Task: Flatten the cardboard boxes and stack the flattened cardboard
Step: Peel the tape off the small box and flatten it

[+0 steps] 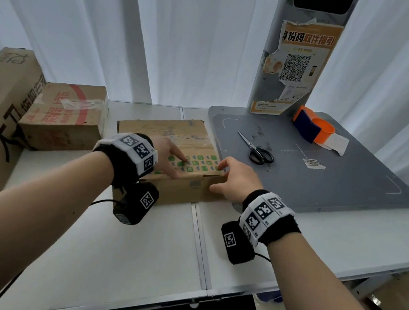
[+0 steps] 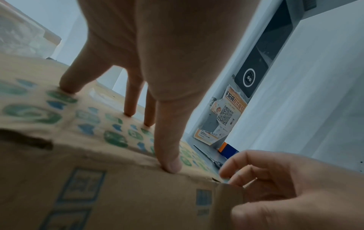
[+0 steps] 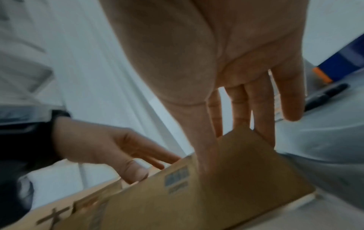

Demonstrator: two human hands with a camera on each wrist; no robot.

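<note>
Nearest, on the white bench, stood the small box: light, stiff corrugated board, best taken at its corners. Right hand pinched its near right corner; left hand pressed straight fingers on top. Beyond lay scissors.

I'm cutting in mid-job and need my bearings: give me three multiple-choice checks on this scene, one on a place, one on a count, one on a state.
1. Where do the scissors lie?
A. on the grey platform
B. on the box with green print
C. on the white table

2. How many cardboard boxes show on the table?
A. one
B. three
C. five

3. What is the left hand doing?
A. holding scissors
B. hanging off the table
C. pressing fingertips on the box with green print

Key: 1 A, they rest on the grey platform. 2 B, two at the left plus the one under the hands. 3 C, the left wrist view shows fingertips on the box top.
</note>
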